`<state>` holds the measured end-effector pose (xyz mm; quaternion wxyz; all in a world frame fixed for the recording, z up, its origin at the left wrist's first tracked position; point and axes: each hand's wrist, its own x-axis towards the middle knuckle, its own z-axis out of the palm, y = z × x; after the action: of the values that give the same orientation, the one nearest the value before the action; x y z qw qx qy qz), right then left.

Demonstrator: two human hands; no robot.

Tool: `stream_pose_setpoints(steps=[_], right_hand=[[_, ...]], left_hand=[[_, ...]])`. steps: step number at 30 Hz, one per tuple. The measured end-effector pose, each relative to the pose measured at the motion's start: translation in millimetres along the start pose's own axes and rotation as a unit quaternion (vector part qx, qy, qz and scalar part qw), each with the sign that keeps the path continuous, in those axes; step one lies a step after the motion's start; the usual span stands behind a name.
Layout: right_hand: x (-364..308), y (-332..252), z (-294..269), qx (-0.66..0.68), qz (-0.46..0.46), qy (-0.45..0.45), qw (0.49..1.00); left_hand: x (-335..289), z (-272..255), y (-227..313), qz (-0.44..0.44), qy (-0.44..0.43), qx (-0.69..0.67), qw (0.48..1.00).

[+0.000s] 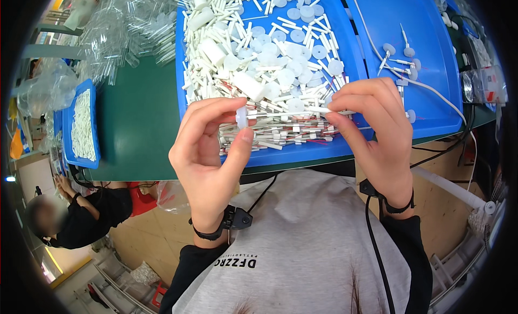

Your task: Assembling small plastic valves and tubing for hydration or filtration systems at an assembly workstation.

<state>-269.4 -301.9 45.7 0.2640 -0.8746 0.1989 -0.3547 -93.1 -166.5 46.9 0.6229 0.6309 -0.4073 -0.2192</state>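
Between the thumb and fingers of my left hand [202, 154] is a translucent white disc [242, 118], held on edge. A thin pale rod [280, 115] runs from the disc toward my right hand [380, 125]. My right thumb and fingertips pinch the rod's white sleeve end [319, 110]; the fingers partly hide it. Both hands are above the near side of a blue tray [259, 160]. Directly below them lie several slim rods with white sleeves and red wires [294, 131]. Loose discs [286, 76] and short white tubes [202, 52] fill the tray farther back.
To the right, another blue tray [437, 87] holds several rod-and-disc pieces [408, 50], with a white cable [431, 93] across it. Clear plastic tubes [127, 22] are heaped at back left. A small blue tray [93, 158] of white pieces stands left; a person [97, 208] sits beyond.
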Motion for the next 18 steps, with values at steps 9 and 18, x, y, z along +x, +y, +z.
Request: stream_pose_setpoints(steps=[9, 18], right_hand=[[-1.4, 0.3, 2.8, 0.002, -0.016, 0.012, 1.000], [-0.6, 0.8, 2.5, -0.023, -0.037, 0.010, 0.999]], left_hand=[[0.0, -1.9, -1.5, -0.008, 0.006, 0.022, 1.000], [0.6, -1.1, -2.1, 0.005, 0.008, 0.030, 1.000]])
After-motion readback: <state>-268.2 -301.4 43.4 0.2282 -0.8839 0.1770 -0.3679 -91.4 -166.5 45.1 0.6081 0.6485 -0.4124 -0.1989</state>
